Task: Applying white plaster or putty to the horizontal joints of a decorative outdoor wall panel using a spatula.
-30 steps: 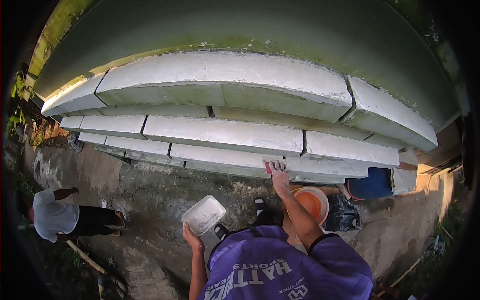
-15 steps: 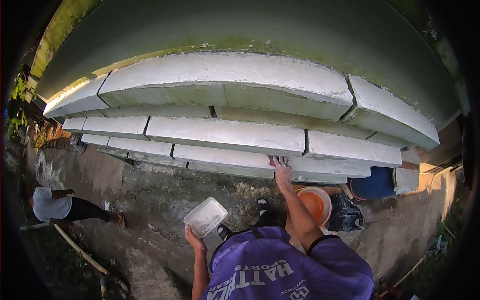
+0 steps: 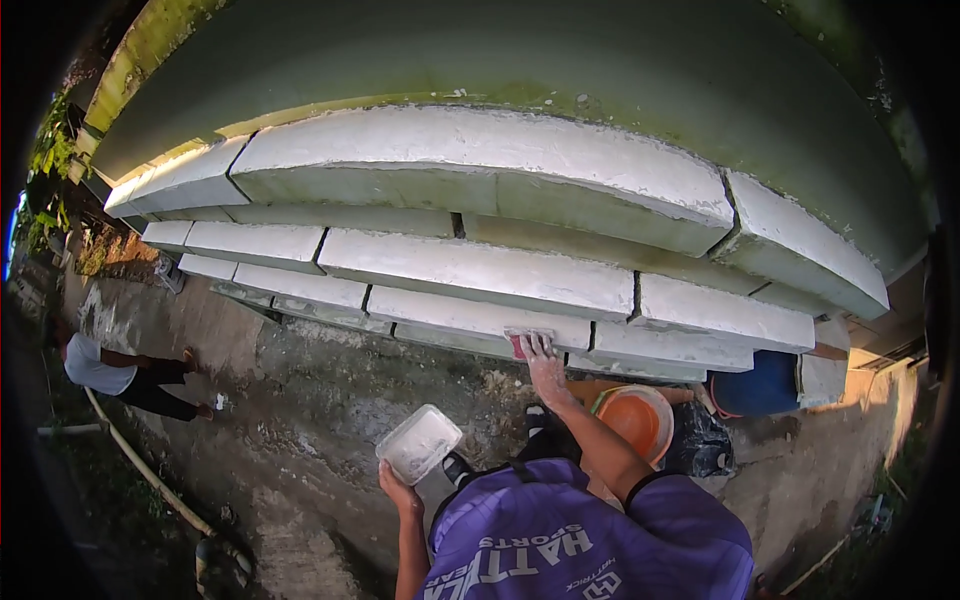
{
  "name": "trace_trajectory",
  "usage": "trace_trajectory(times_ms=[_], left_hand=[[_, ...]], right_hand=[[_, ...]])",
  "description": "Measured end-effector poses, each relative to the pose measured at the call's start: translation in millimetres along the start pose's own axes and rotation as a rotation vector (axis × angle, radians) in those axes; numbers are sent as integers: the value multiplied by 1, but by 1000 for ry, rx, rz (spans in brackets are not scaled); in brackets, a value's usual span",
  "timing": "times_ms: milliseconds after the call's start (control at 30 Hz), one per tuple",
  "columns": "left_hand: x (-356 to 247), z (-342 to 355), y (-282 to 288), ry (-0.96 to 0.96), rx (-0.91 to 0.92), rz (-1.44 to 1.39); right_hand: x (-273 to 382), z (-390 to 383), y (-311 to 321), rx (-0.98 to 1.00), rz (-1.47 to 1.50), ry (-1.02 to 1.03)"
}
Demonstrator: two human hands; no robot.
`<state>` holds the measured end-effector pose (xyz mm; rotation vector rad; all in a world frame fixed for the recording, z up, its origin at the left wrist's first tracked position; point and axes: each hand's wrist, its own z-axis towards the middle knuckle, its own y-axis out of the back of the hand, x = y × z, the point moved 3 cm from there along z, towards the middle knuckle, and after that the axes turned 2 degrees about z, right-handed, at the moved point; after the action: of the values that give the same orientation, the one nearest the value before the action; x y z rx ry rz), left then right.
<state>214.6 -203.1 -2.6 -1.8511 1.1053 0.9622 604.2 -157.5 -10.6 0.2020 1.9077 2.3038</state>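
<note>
My left hand (image 3: 402, 492) grips a white rectangular plastic tub (image 3: 401, 426) by its near side; whitish paste coats the inside. Farther forward, my right hand (image 3: 546, 372) is closed on a small putty scraper (image 3: 517, 346) with a red grip. Its pale, wide edge lies against the white-coated face of a low block ledge (image 3: 450, 311). Part of the scraper is hidden under my fingers.
Long white-coated ledges (image 3: 480, 262) with dark gaps rise in tiers toward a greenish wall (image 3: 480, 60). An orange basin (image 3: 632, 424) and a black bag (image 3: 698, 443) sit by my right arm, a blue tub (image 3: 755, 378) beyond. Another person (image 3: 105, 368) is at far left.
My right hand has drawn the scraper left along the ledge, past a dark gap. The tub stays in my left hand. The other person has shifted position, and the view has moved slightly.
</note>
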Motion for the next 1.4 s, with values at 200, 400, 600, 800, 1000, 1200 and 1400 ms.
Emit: trace_trajectory(times_ms=[200, 400, 600, 800, 1000, 1200, 1400], left_hand=[[-8, -4, 7, -10, -35, -4], [-2, -12, 29, -42, -121, -77], [-10, -19, 35, -85, -156, -131], [-8, -18, 48, -84, -167, -133], [-1, -17, 60, -94, -191, -127], [-12, -24, 62, -37, -219, -145], [-17, -16, 55, -62, -137, -99]], right_hand=[[-24, 56, -37, 160, -1, -179], [48, 16, -23, 57, -152, -24], [59, 30, 6, 83, 36, 121], [34, 77, -33, 202, -11, -60], [94, 19, -36, 265, -58, 176], [101, 27, -2, -7, 70, 236], [69, 74, -21, 100, -37, 41]])
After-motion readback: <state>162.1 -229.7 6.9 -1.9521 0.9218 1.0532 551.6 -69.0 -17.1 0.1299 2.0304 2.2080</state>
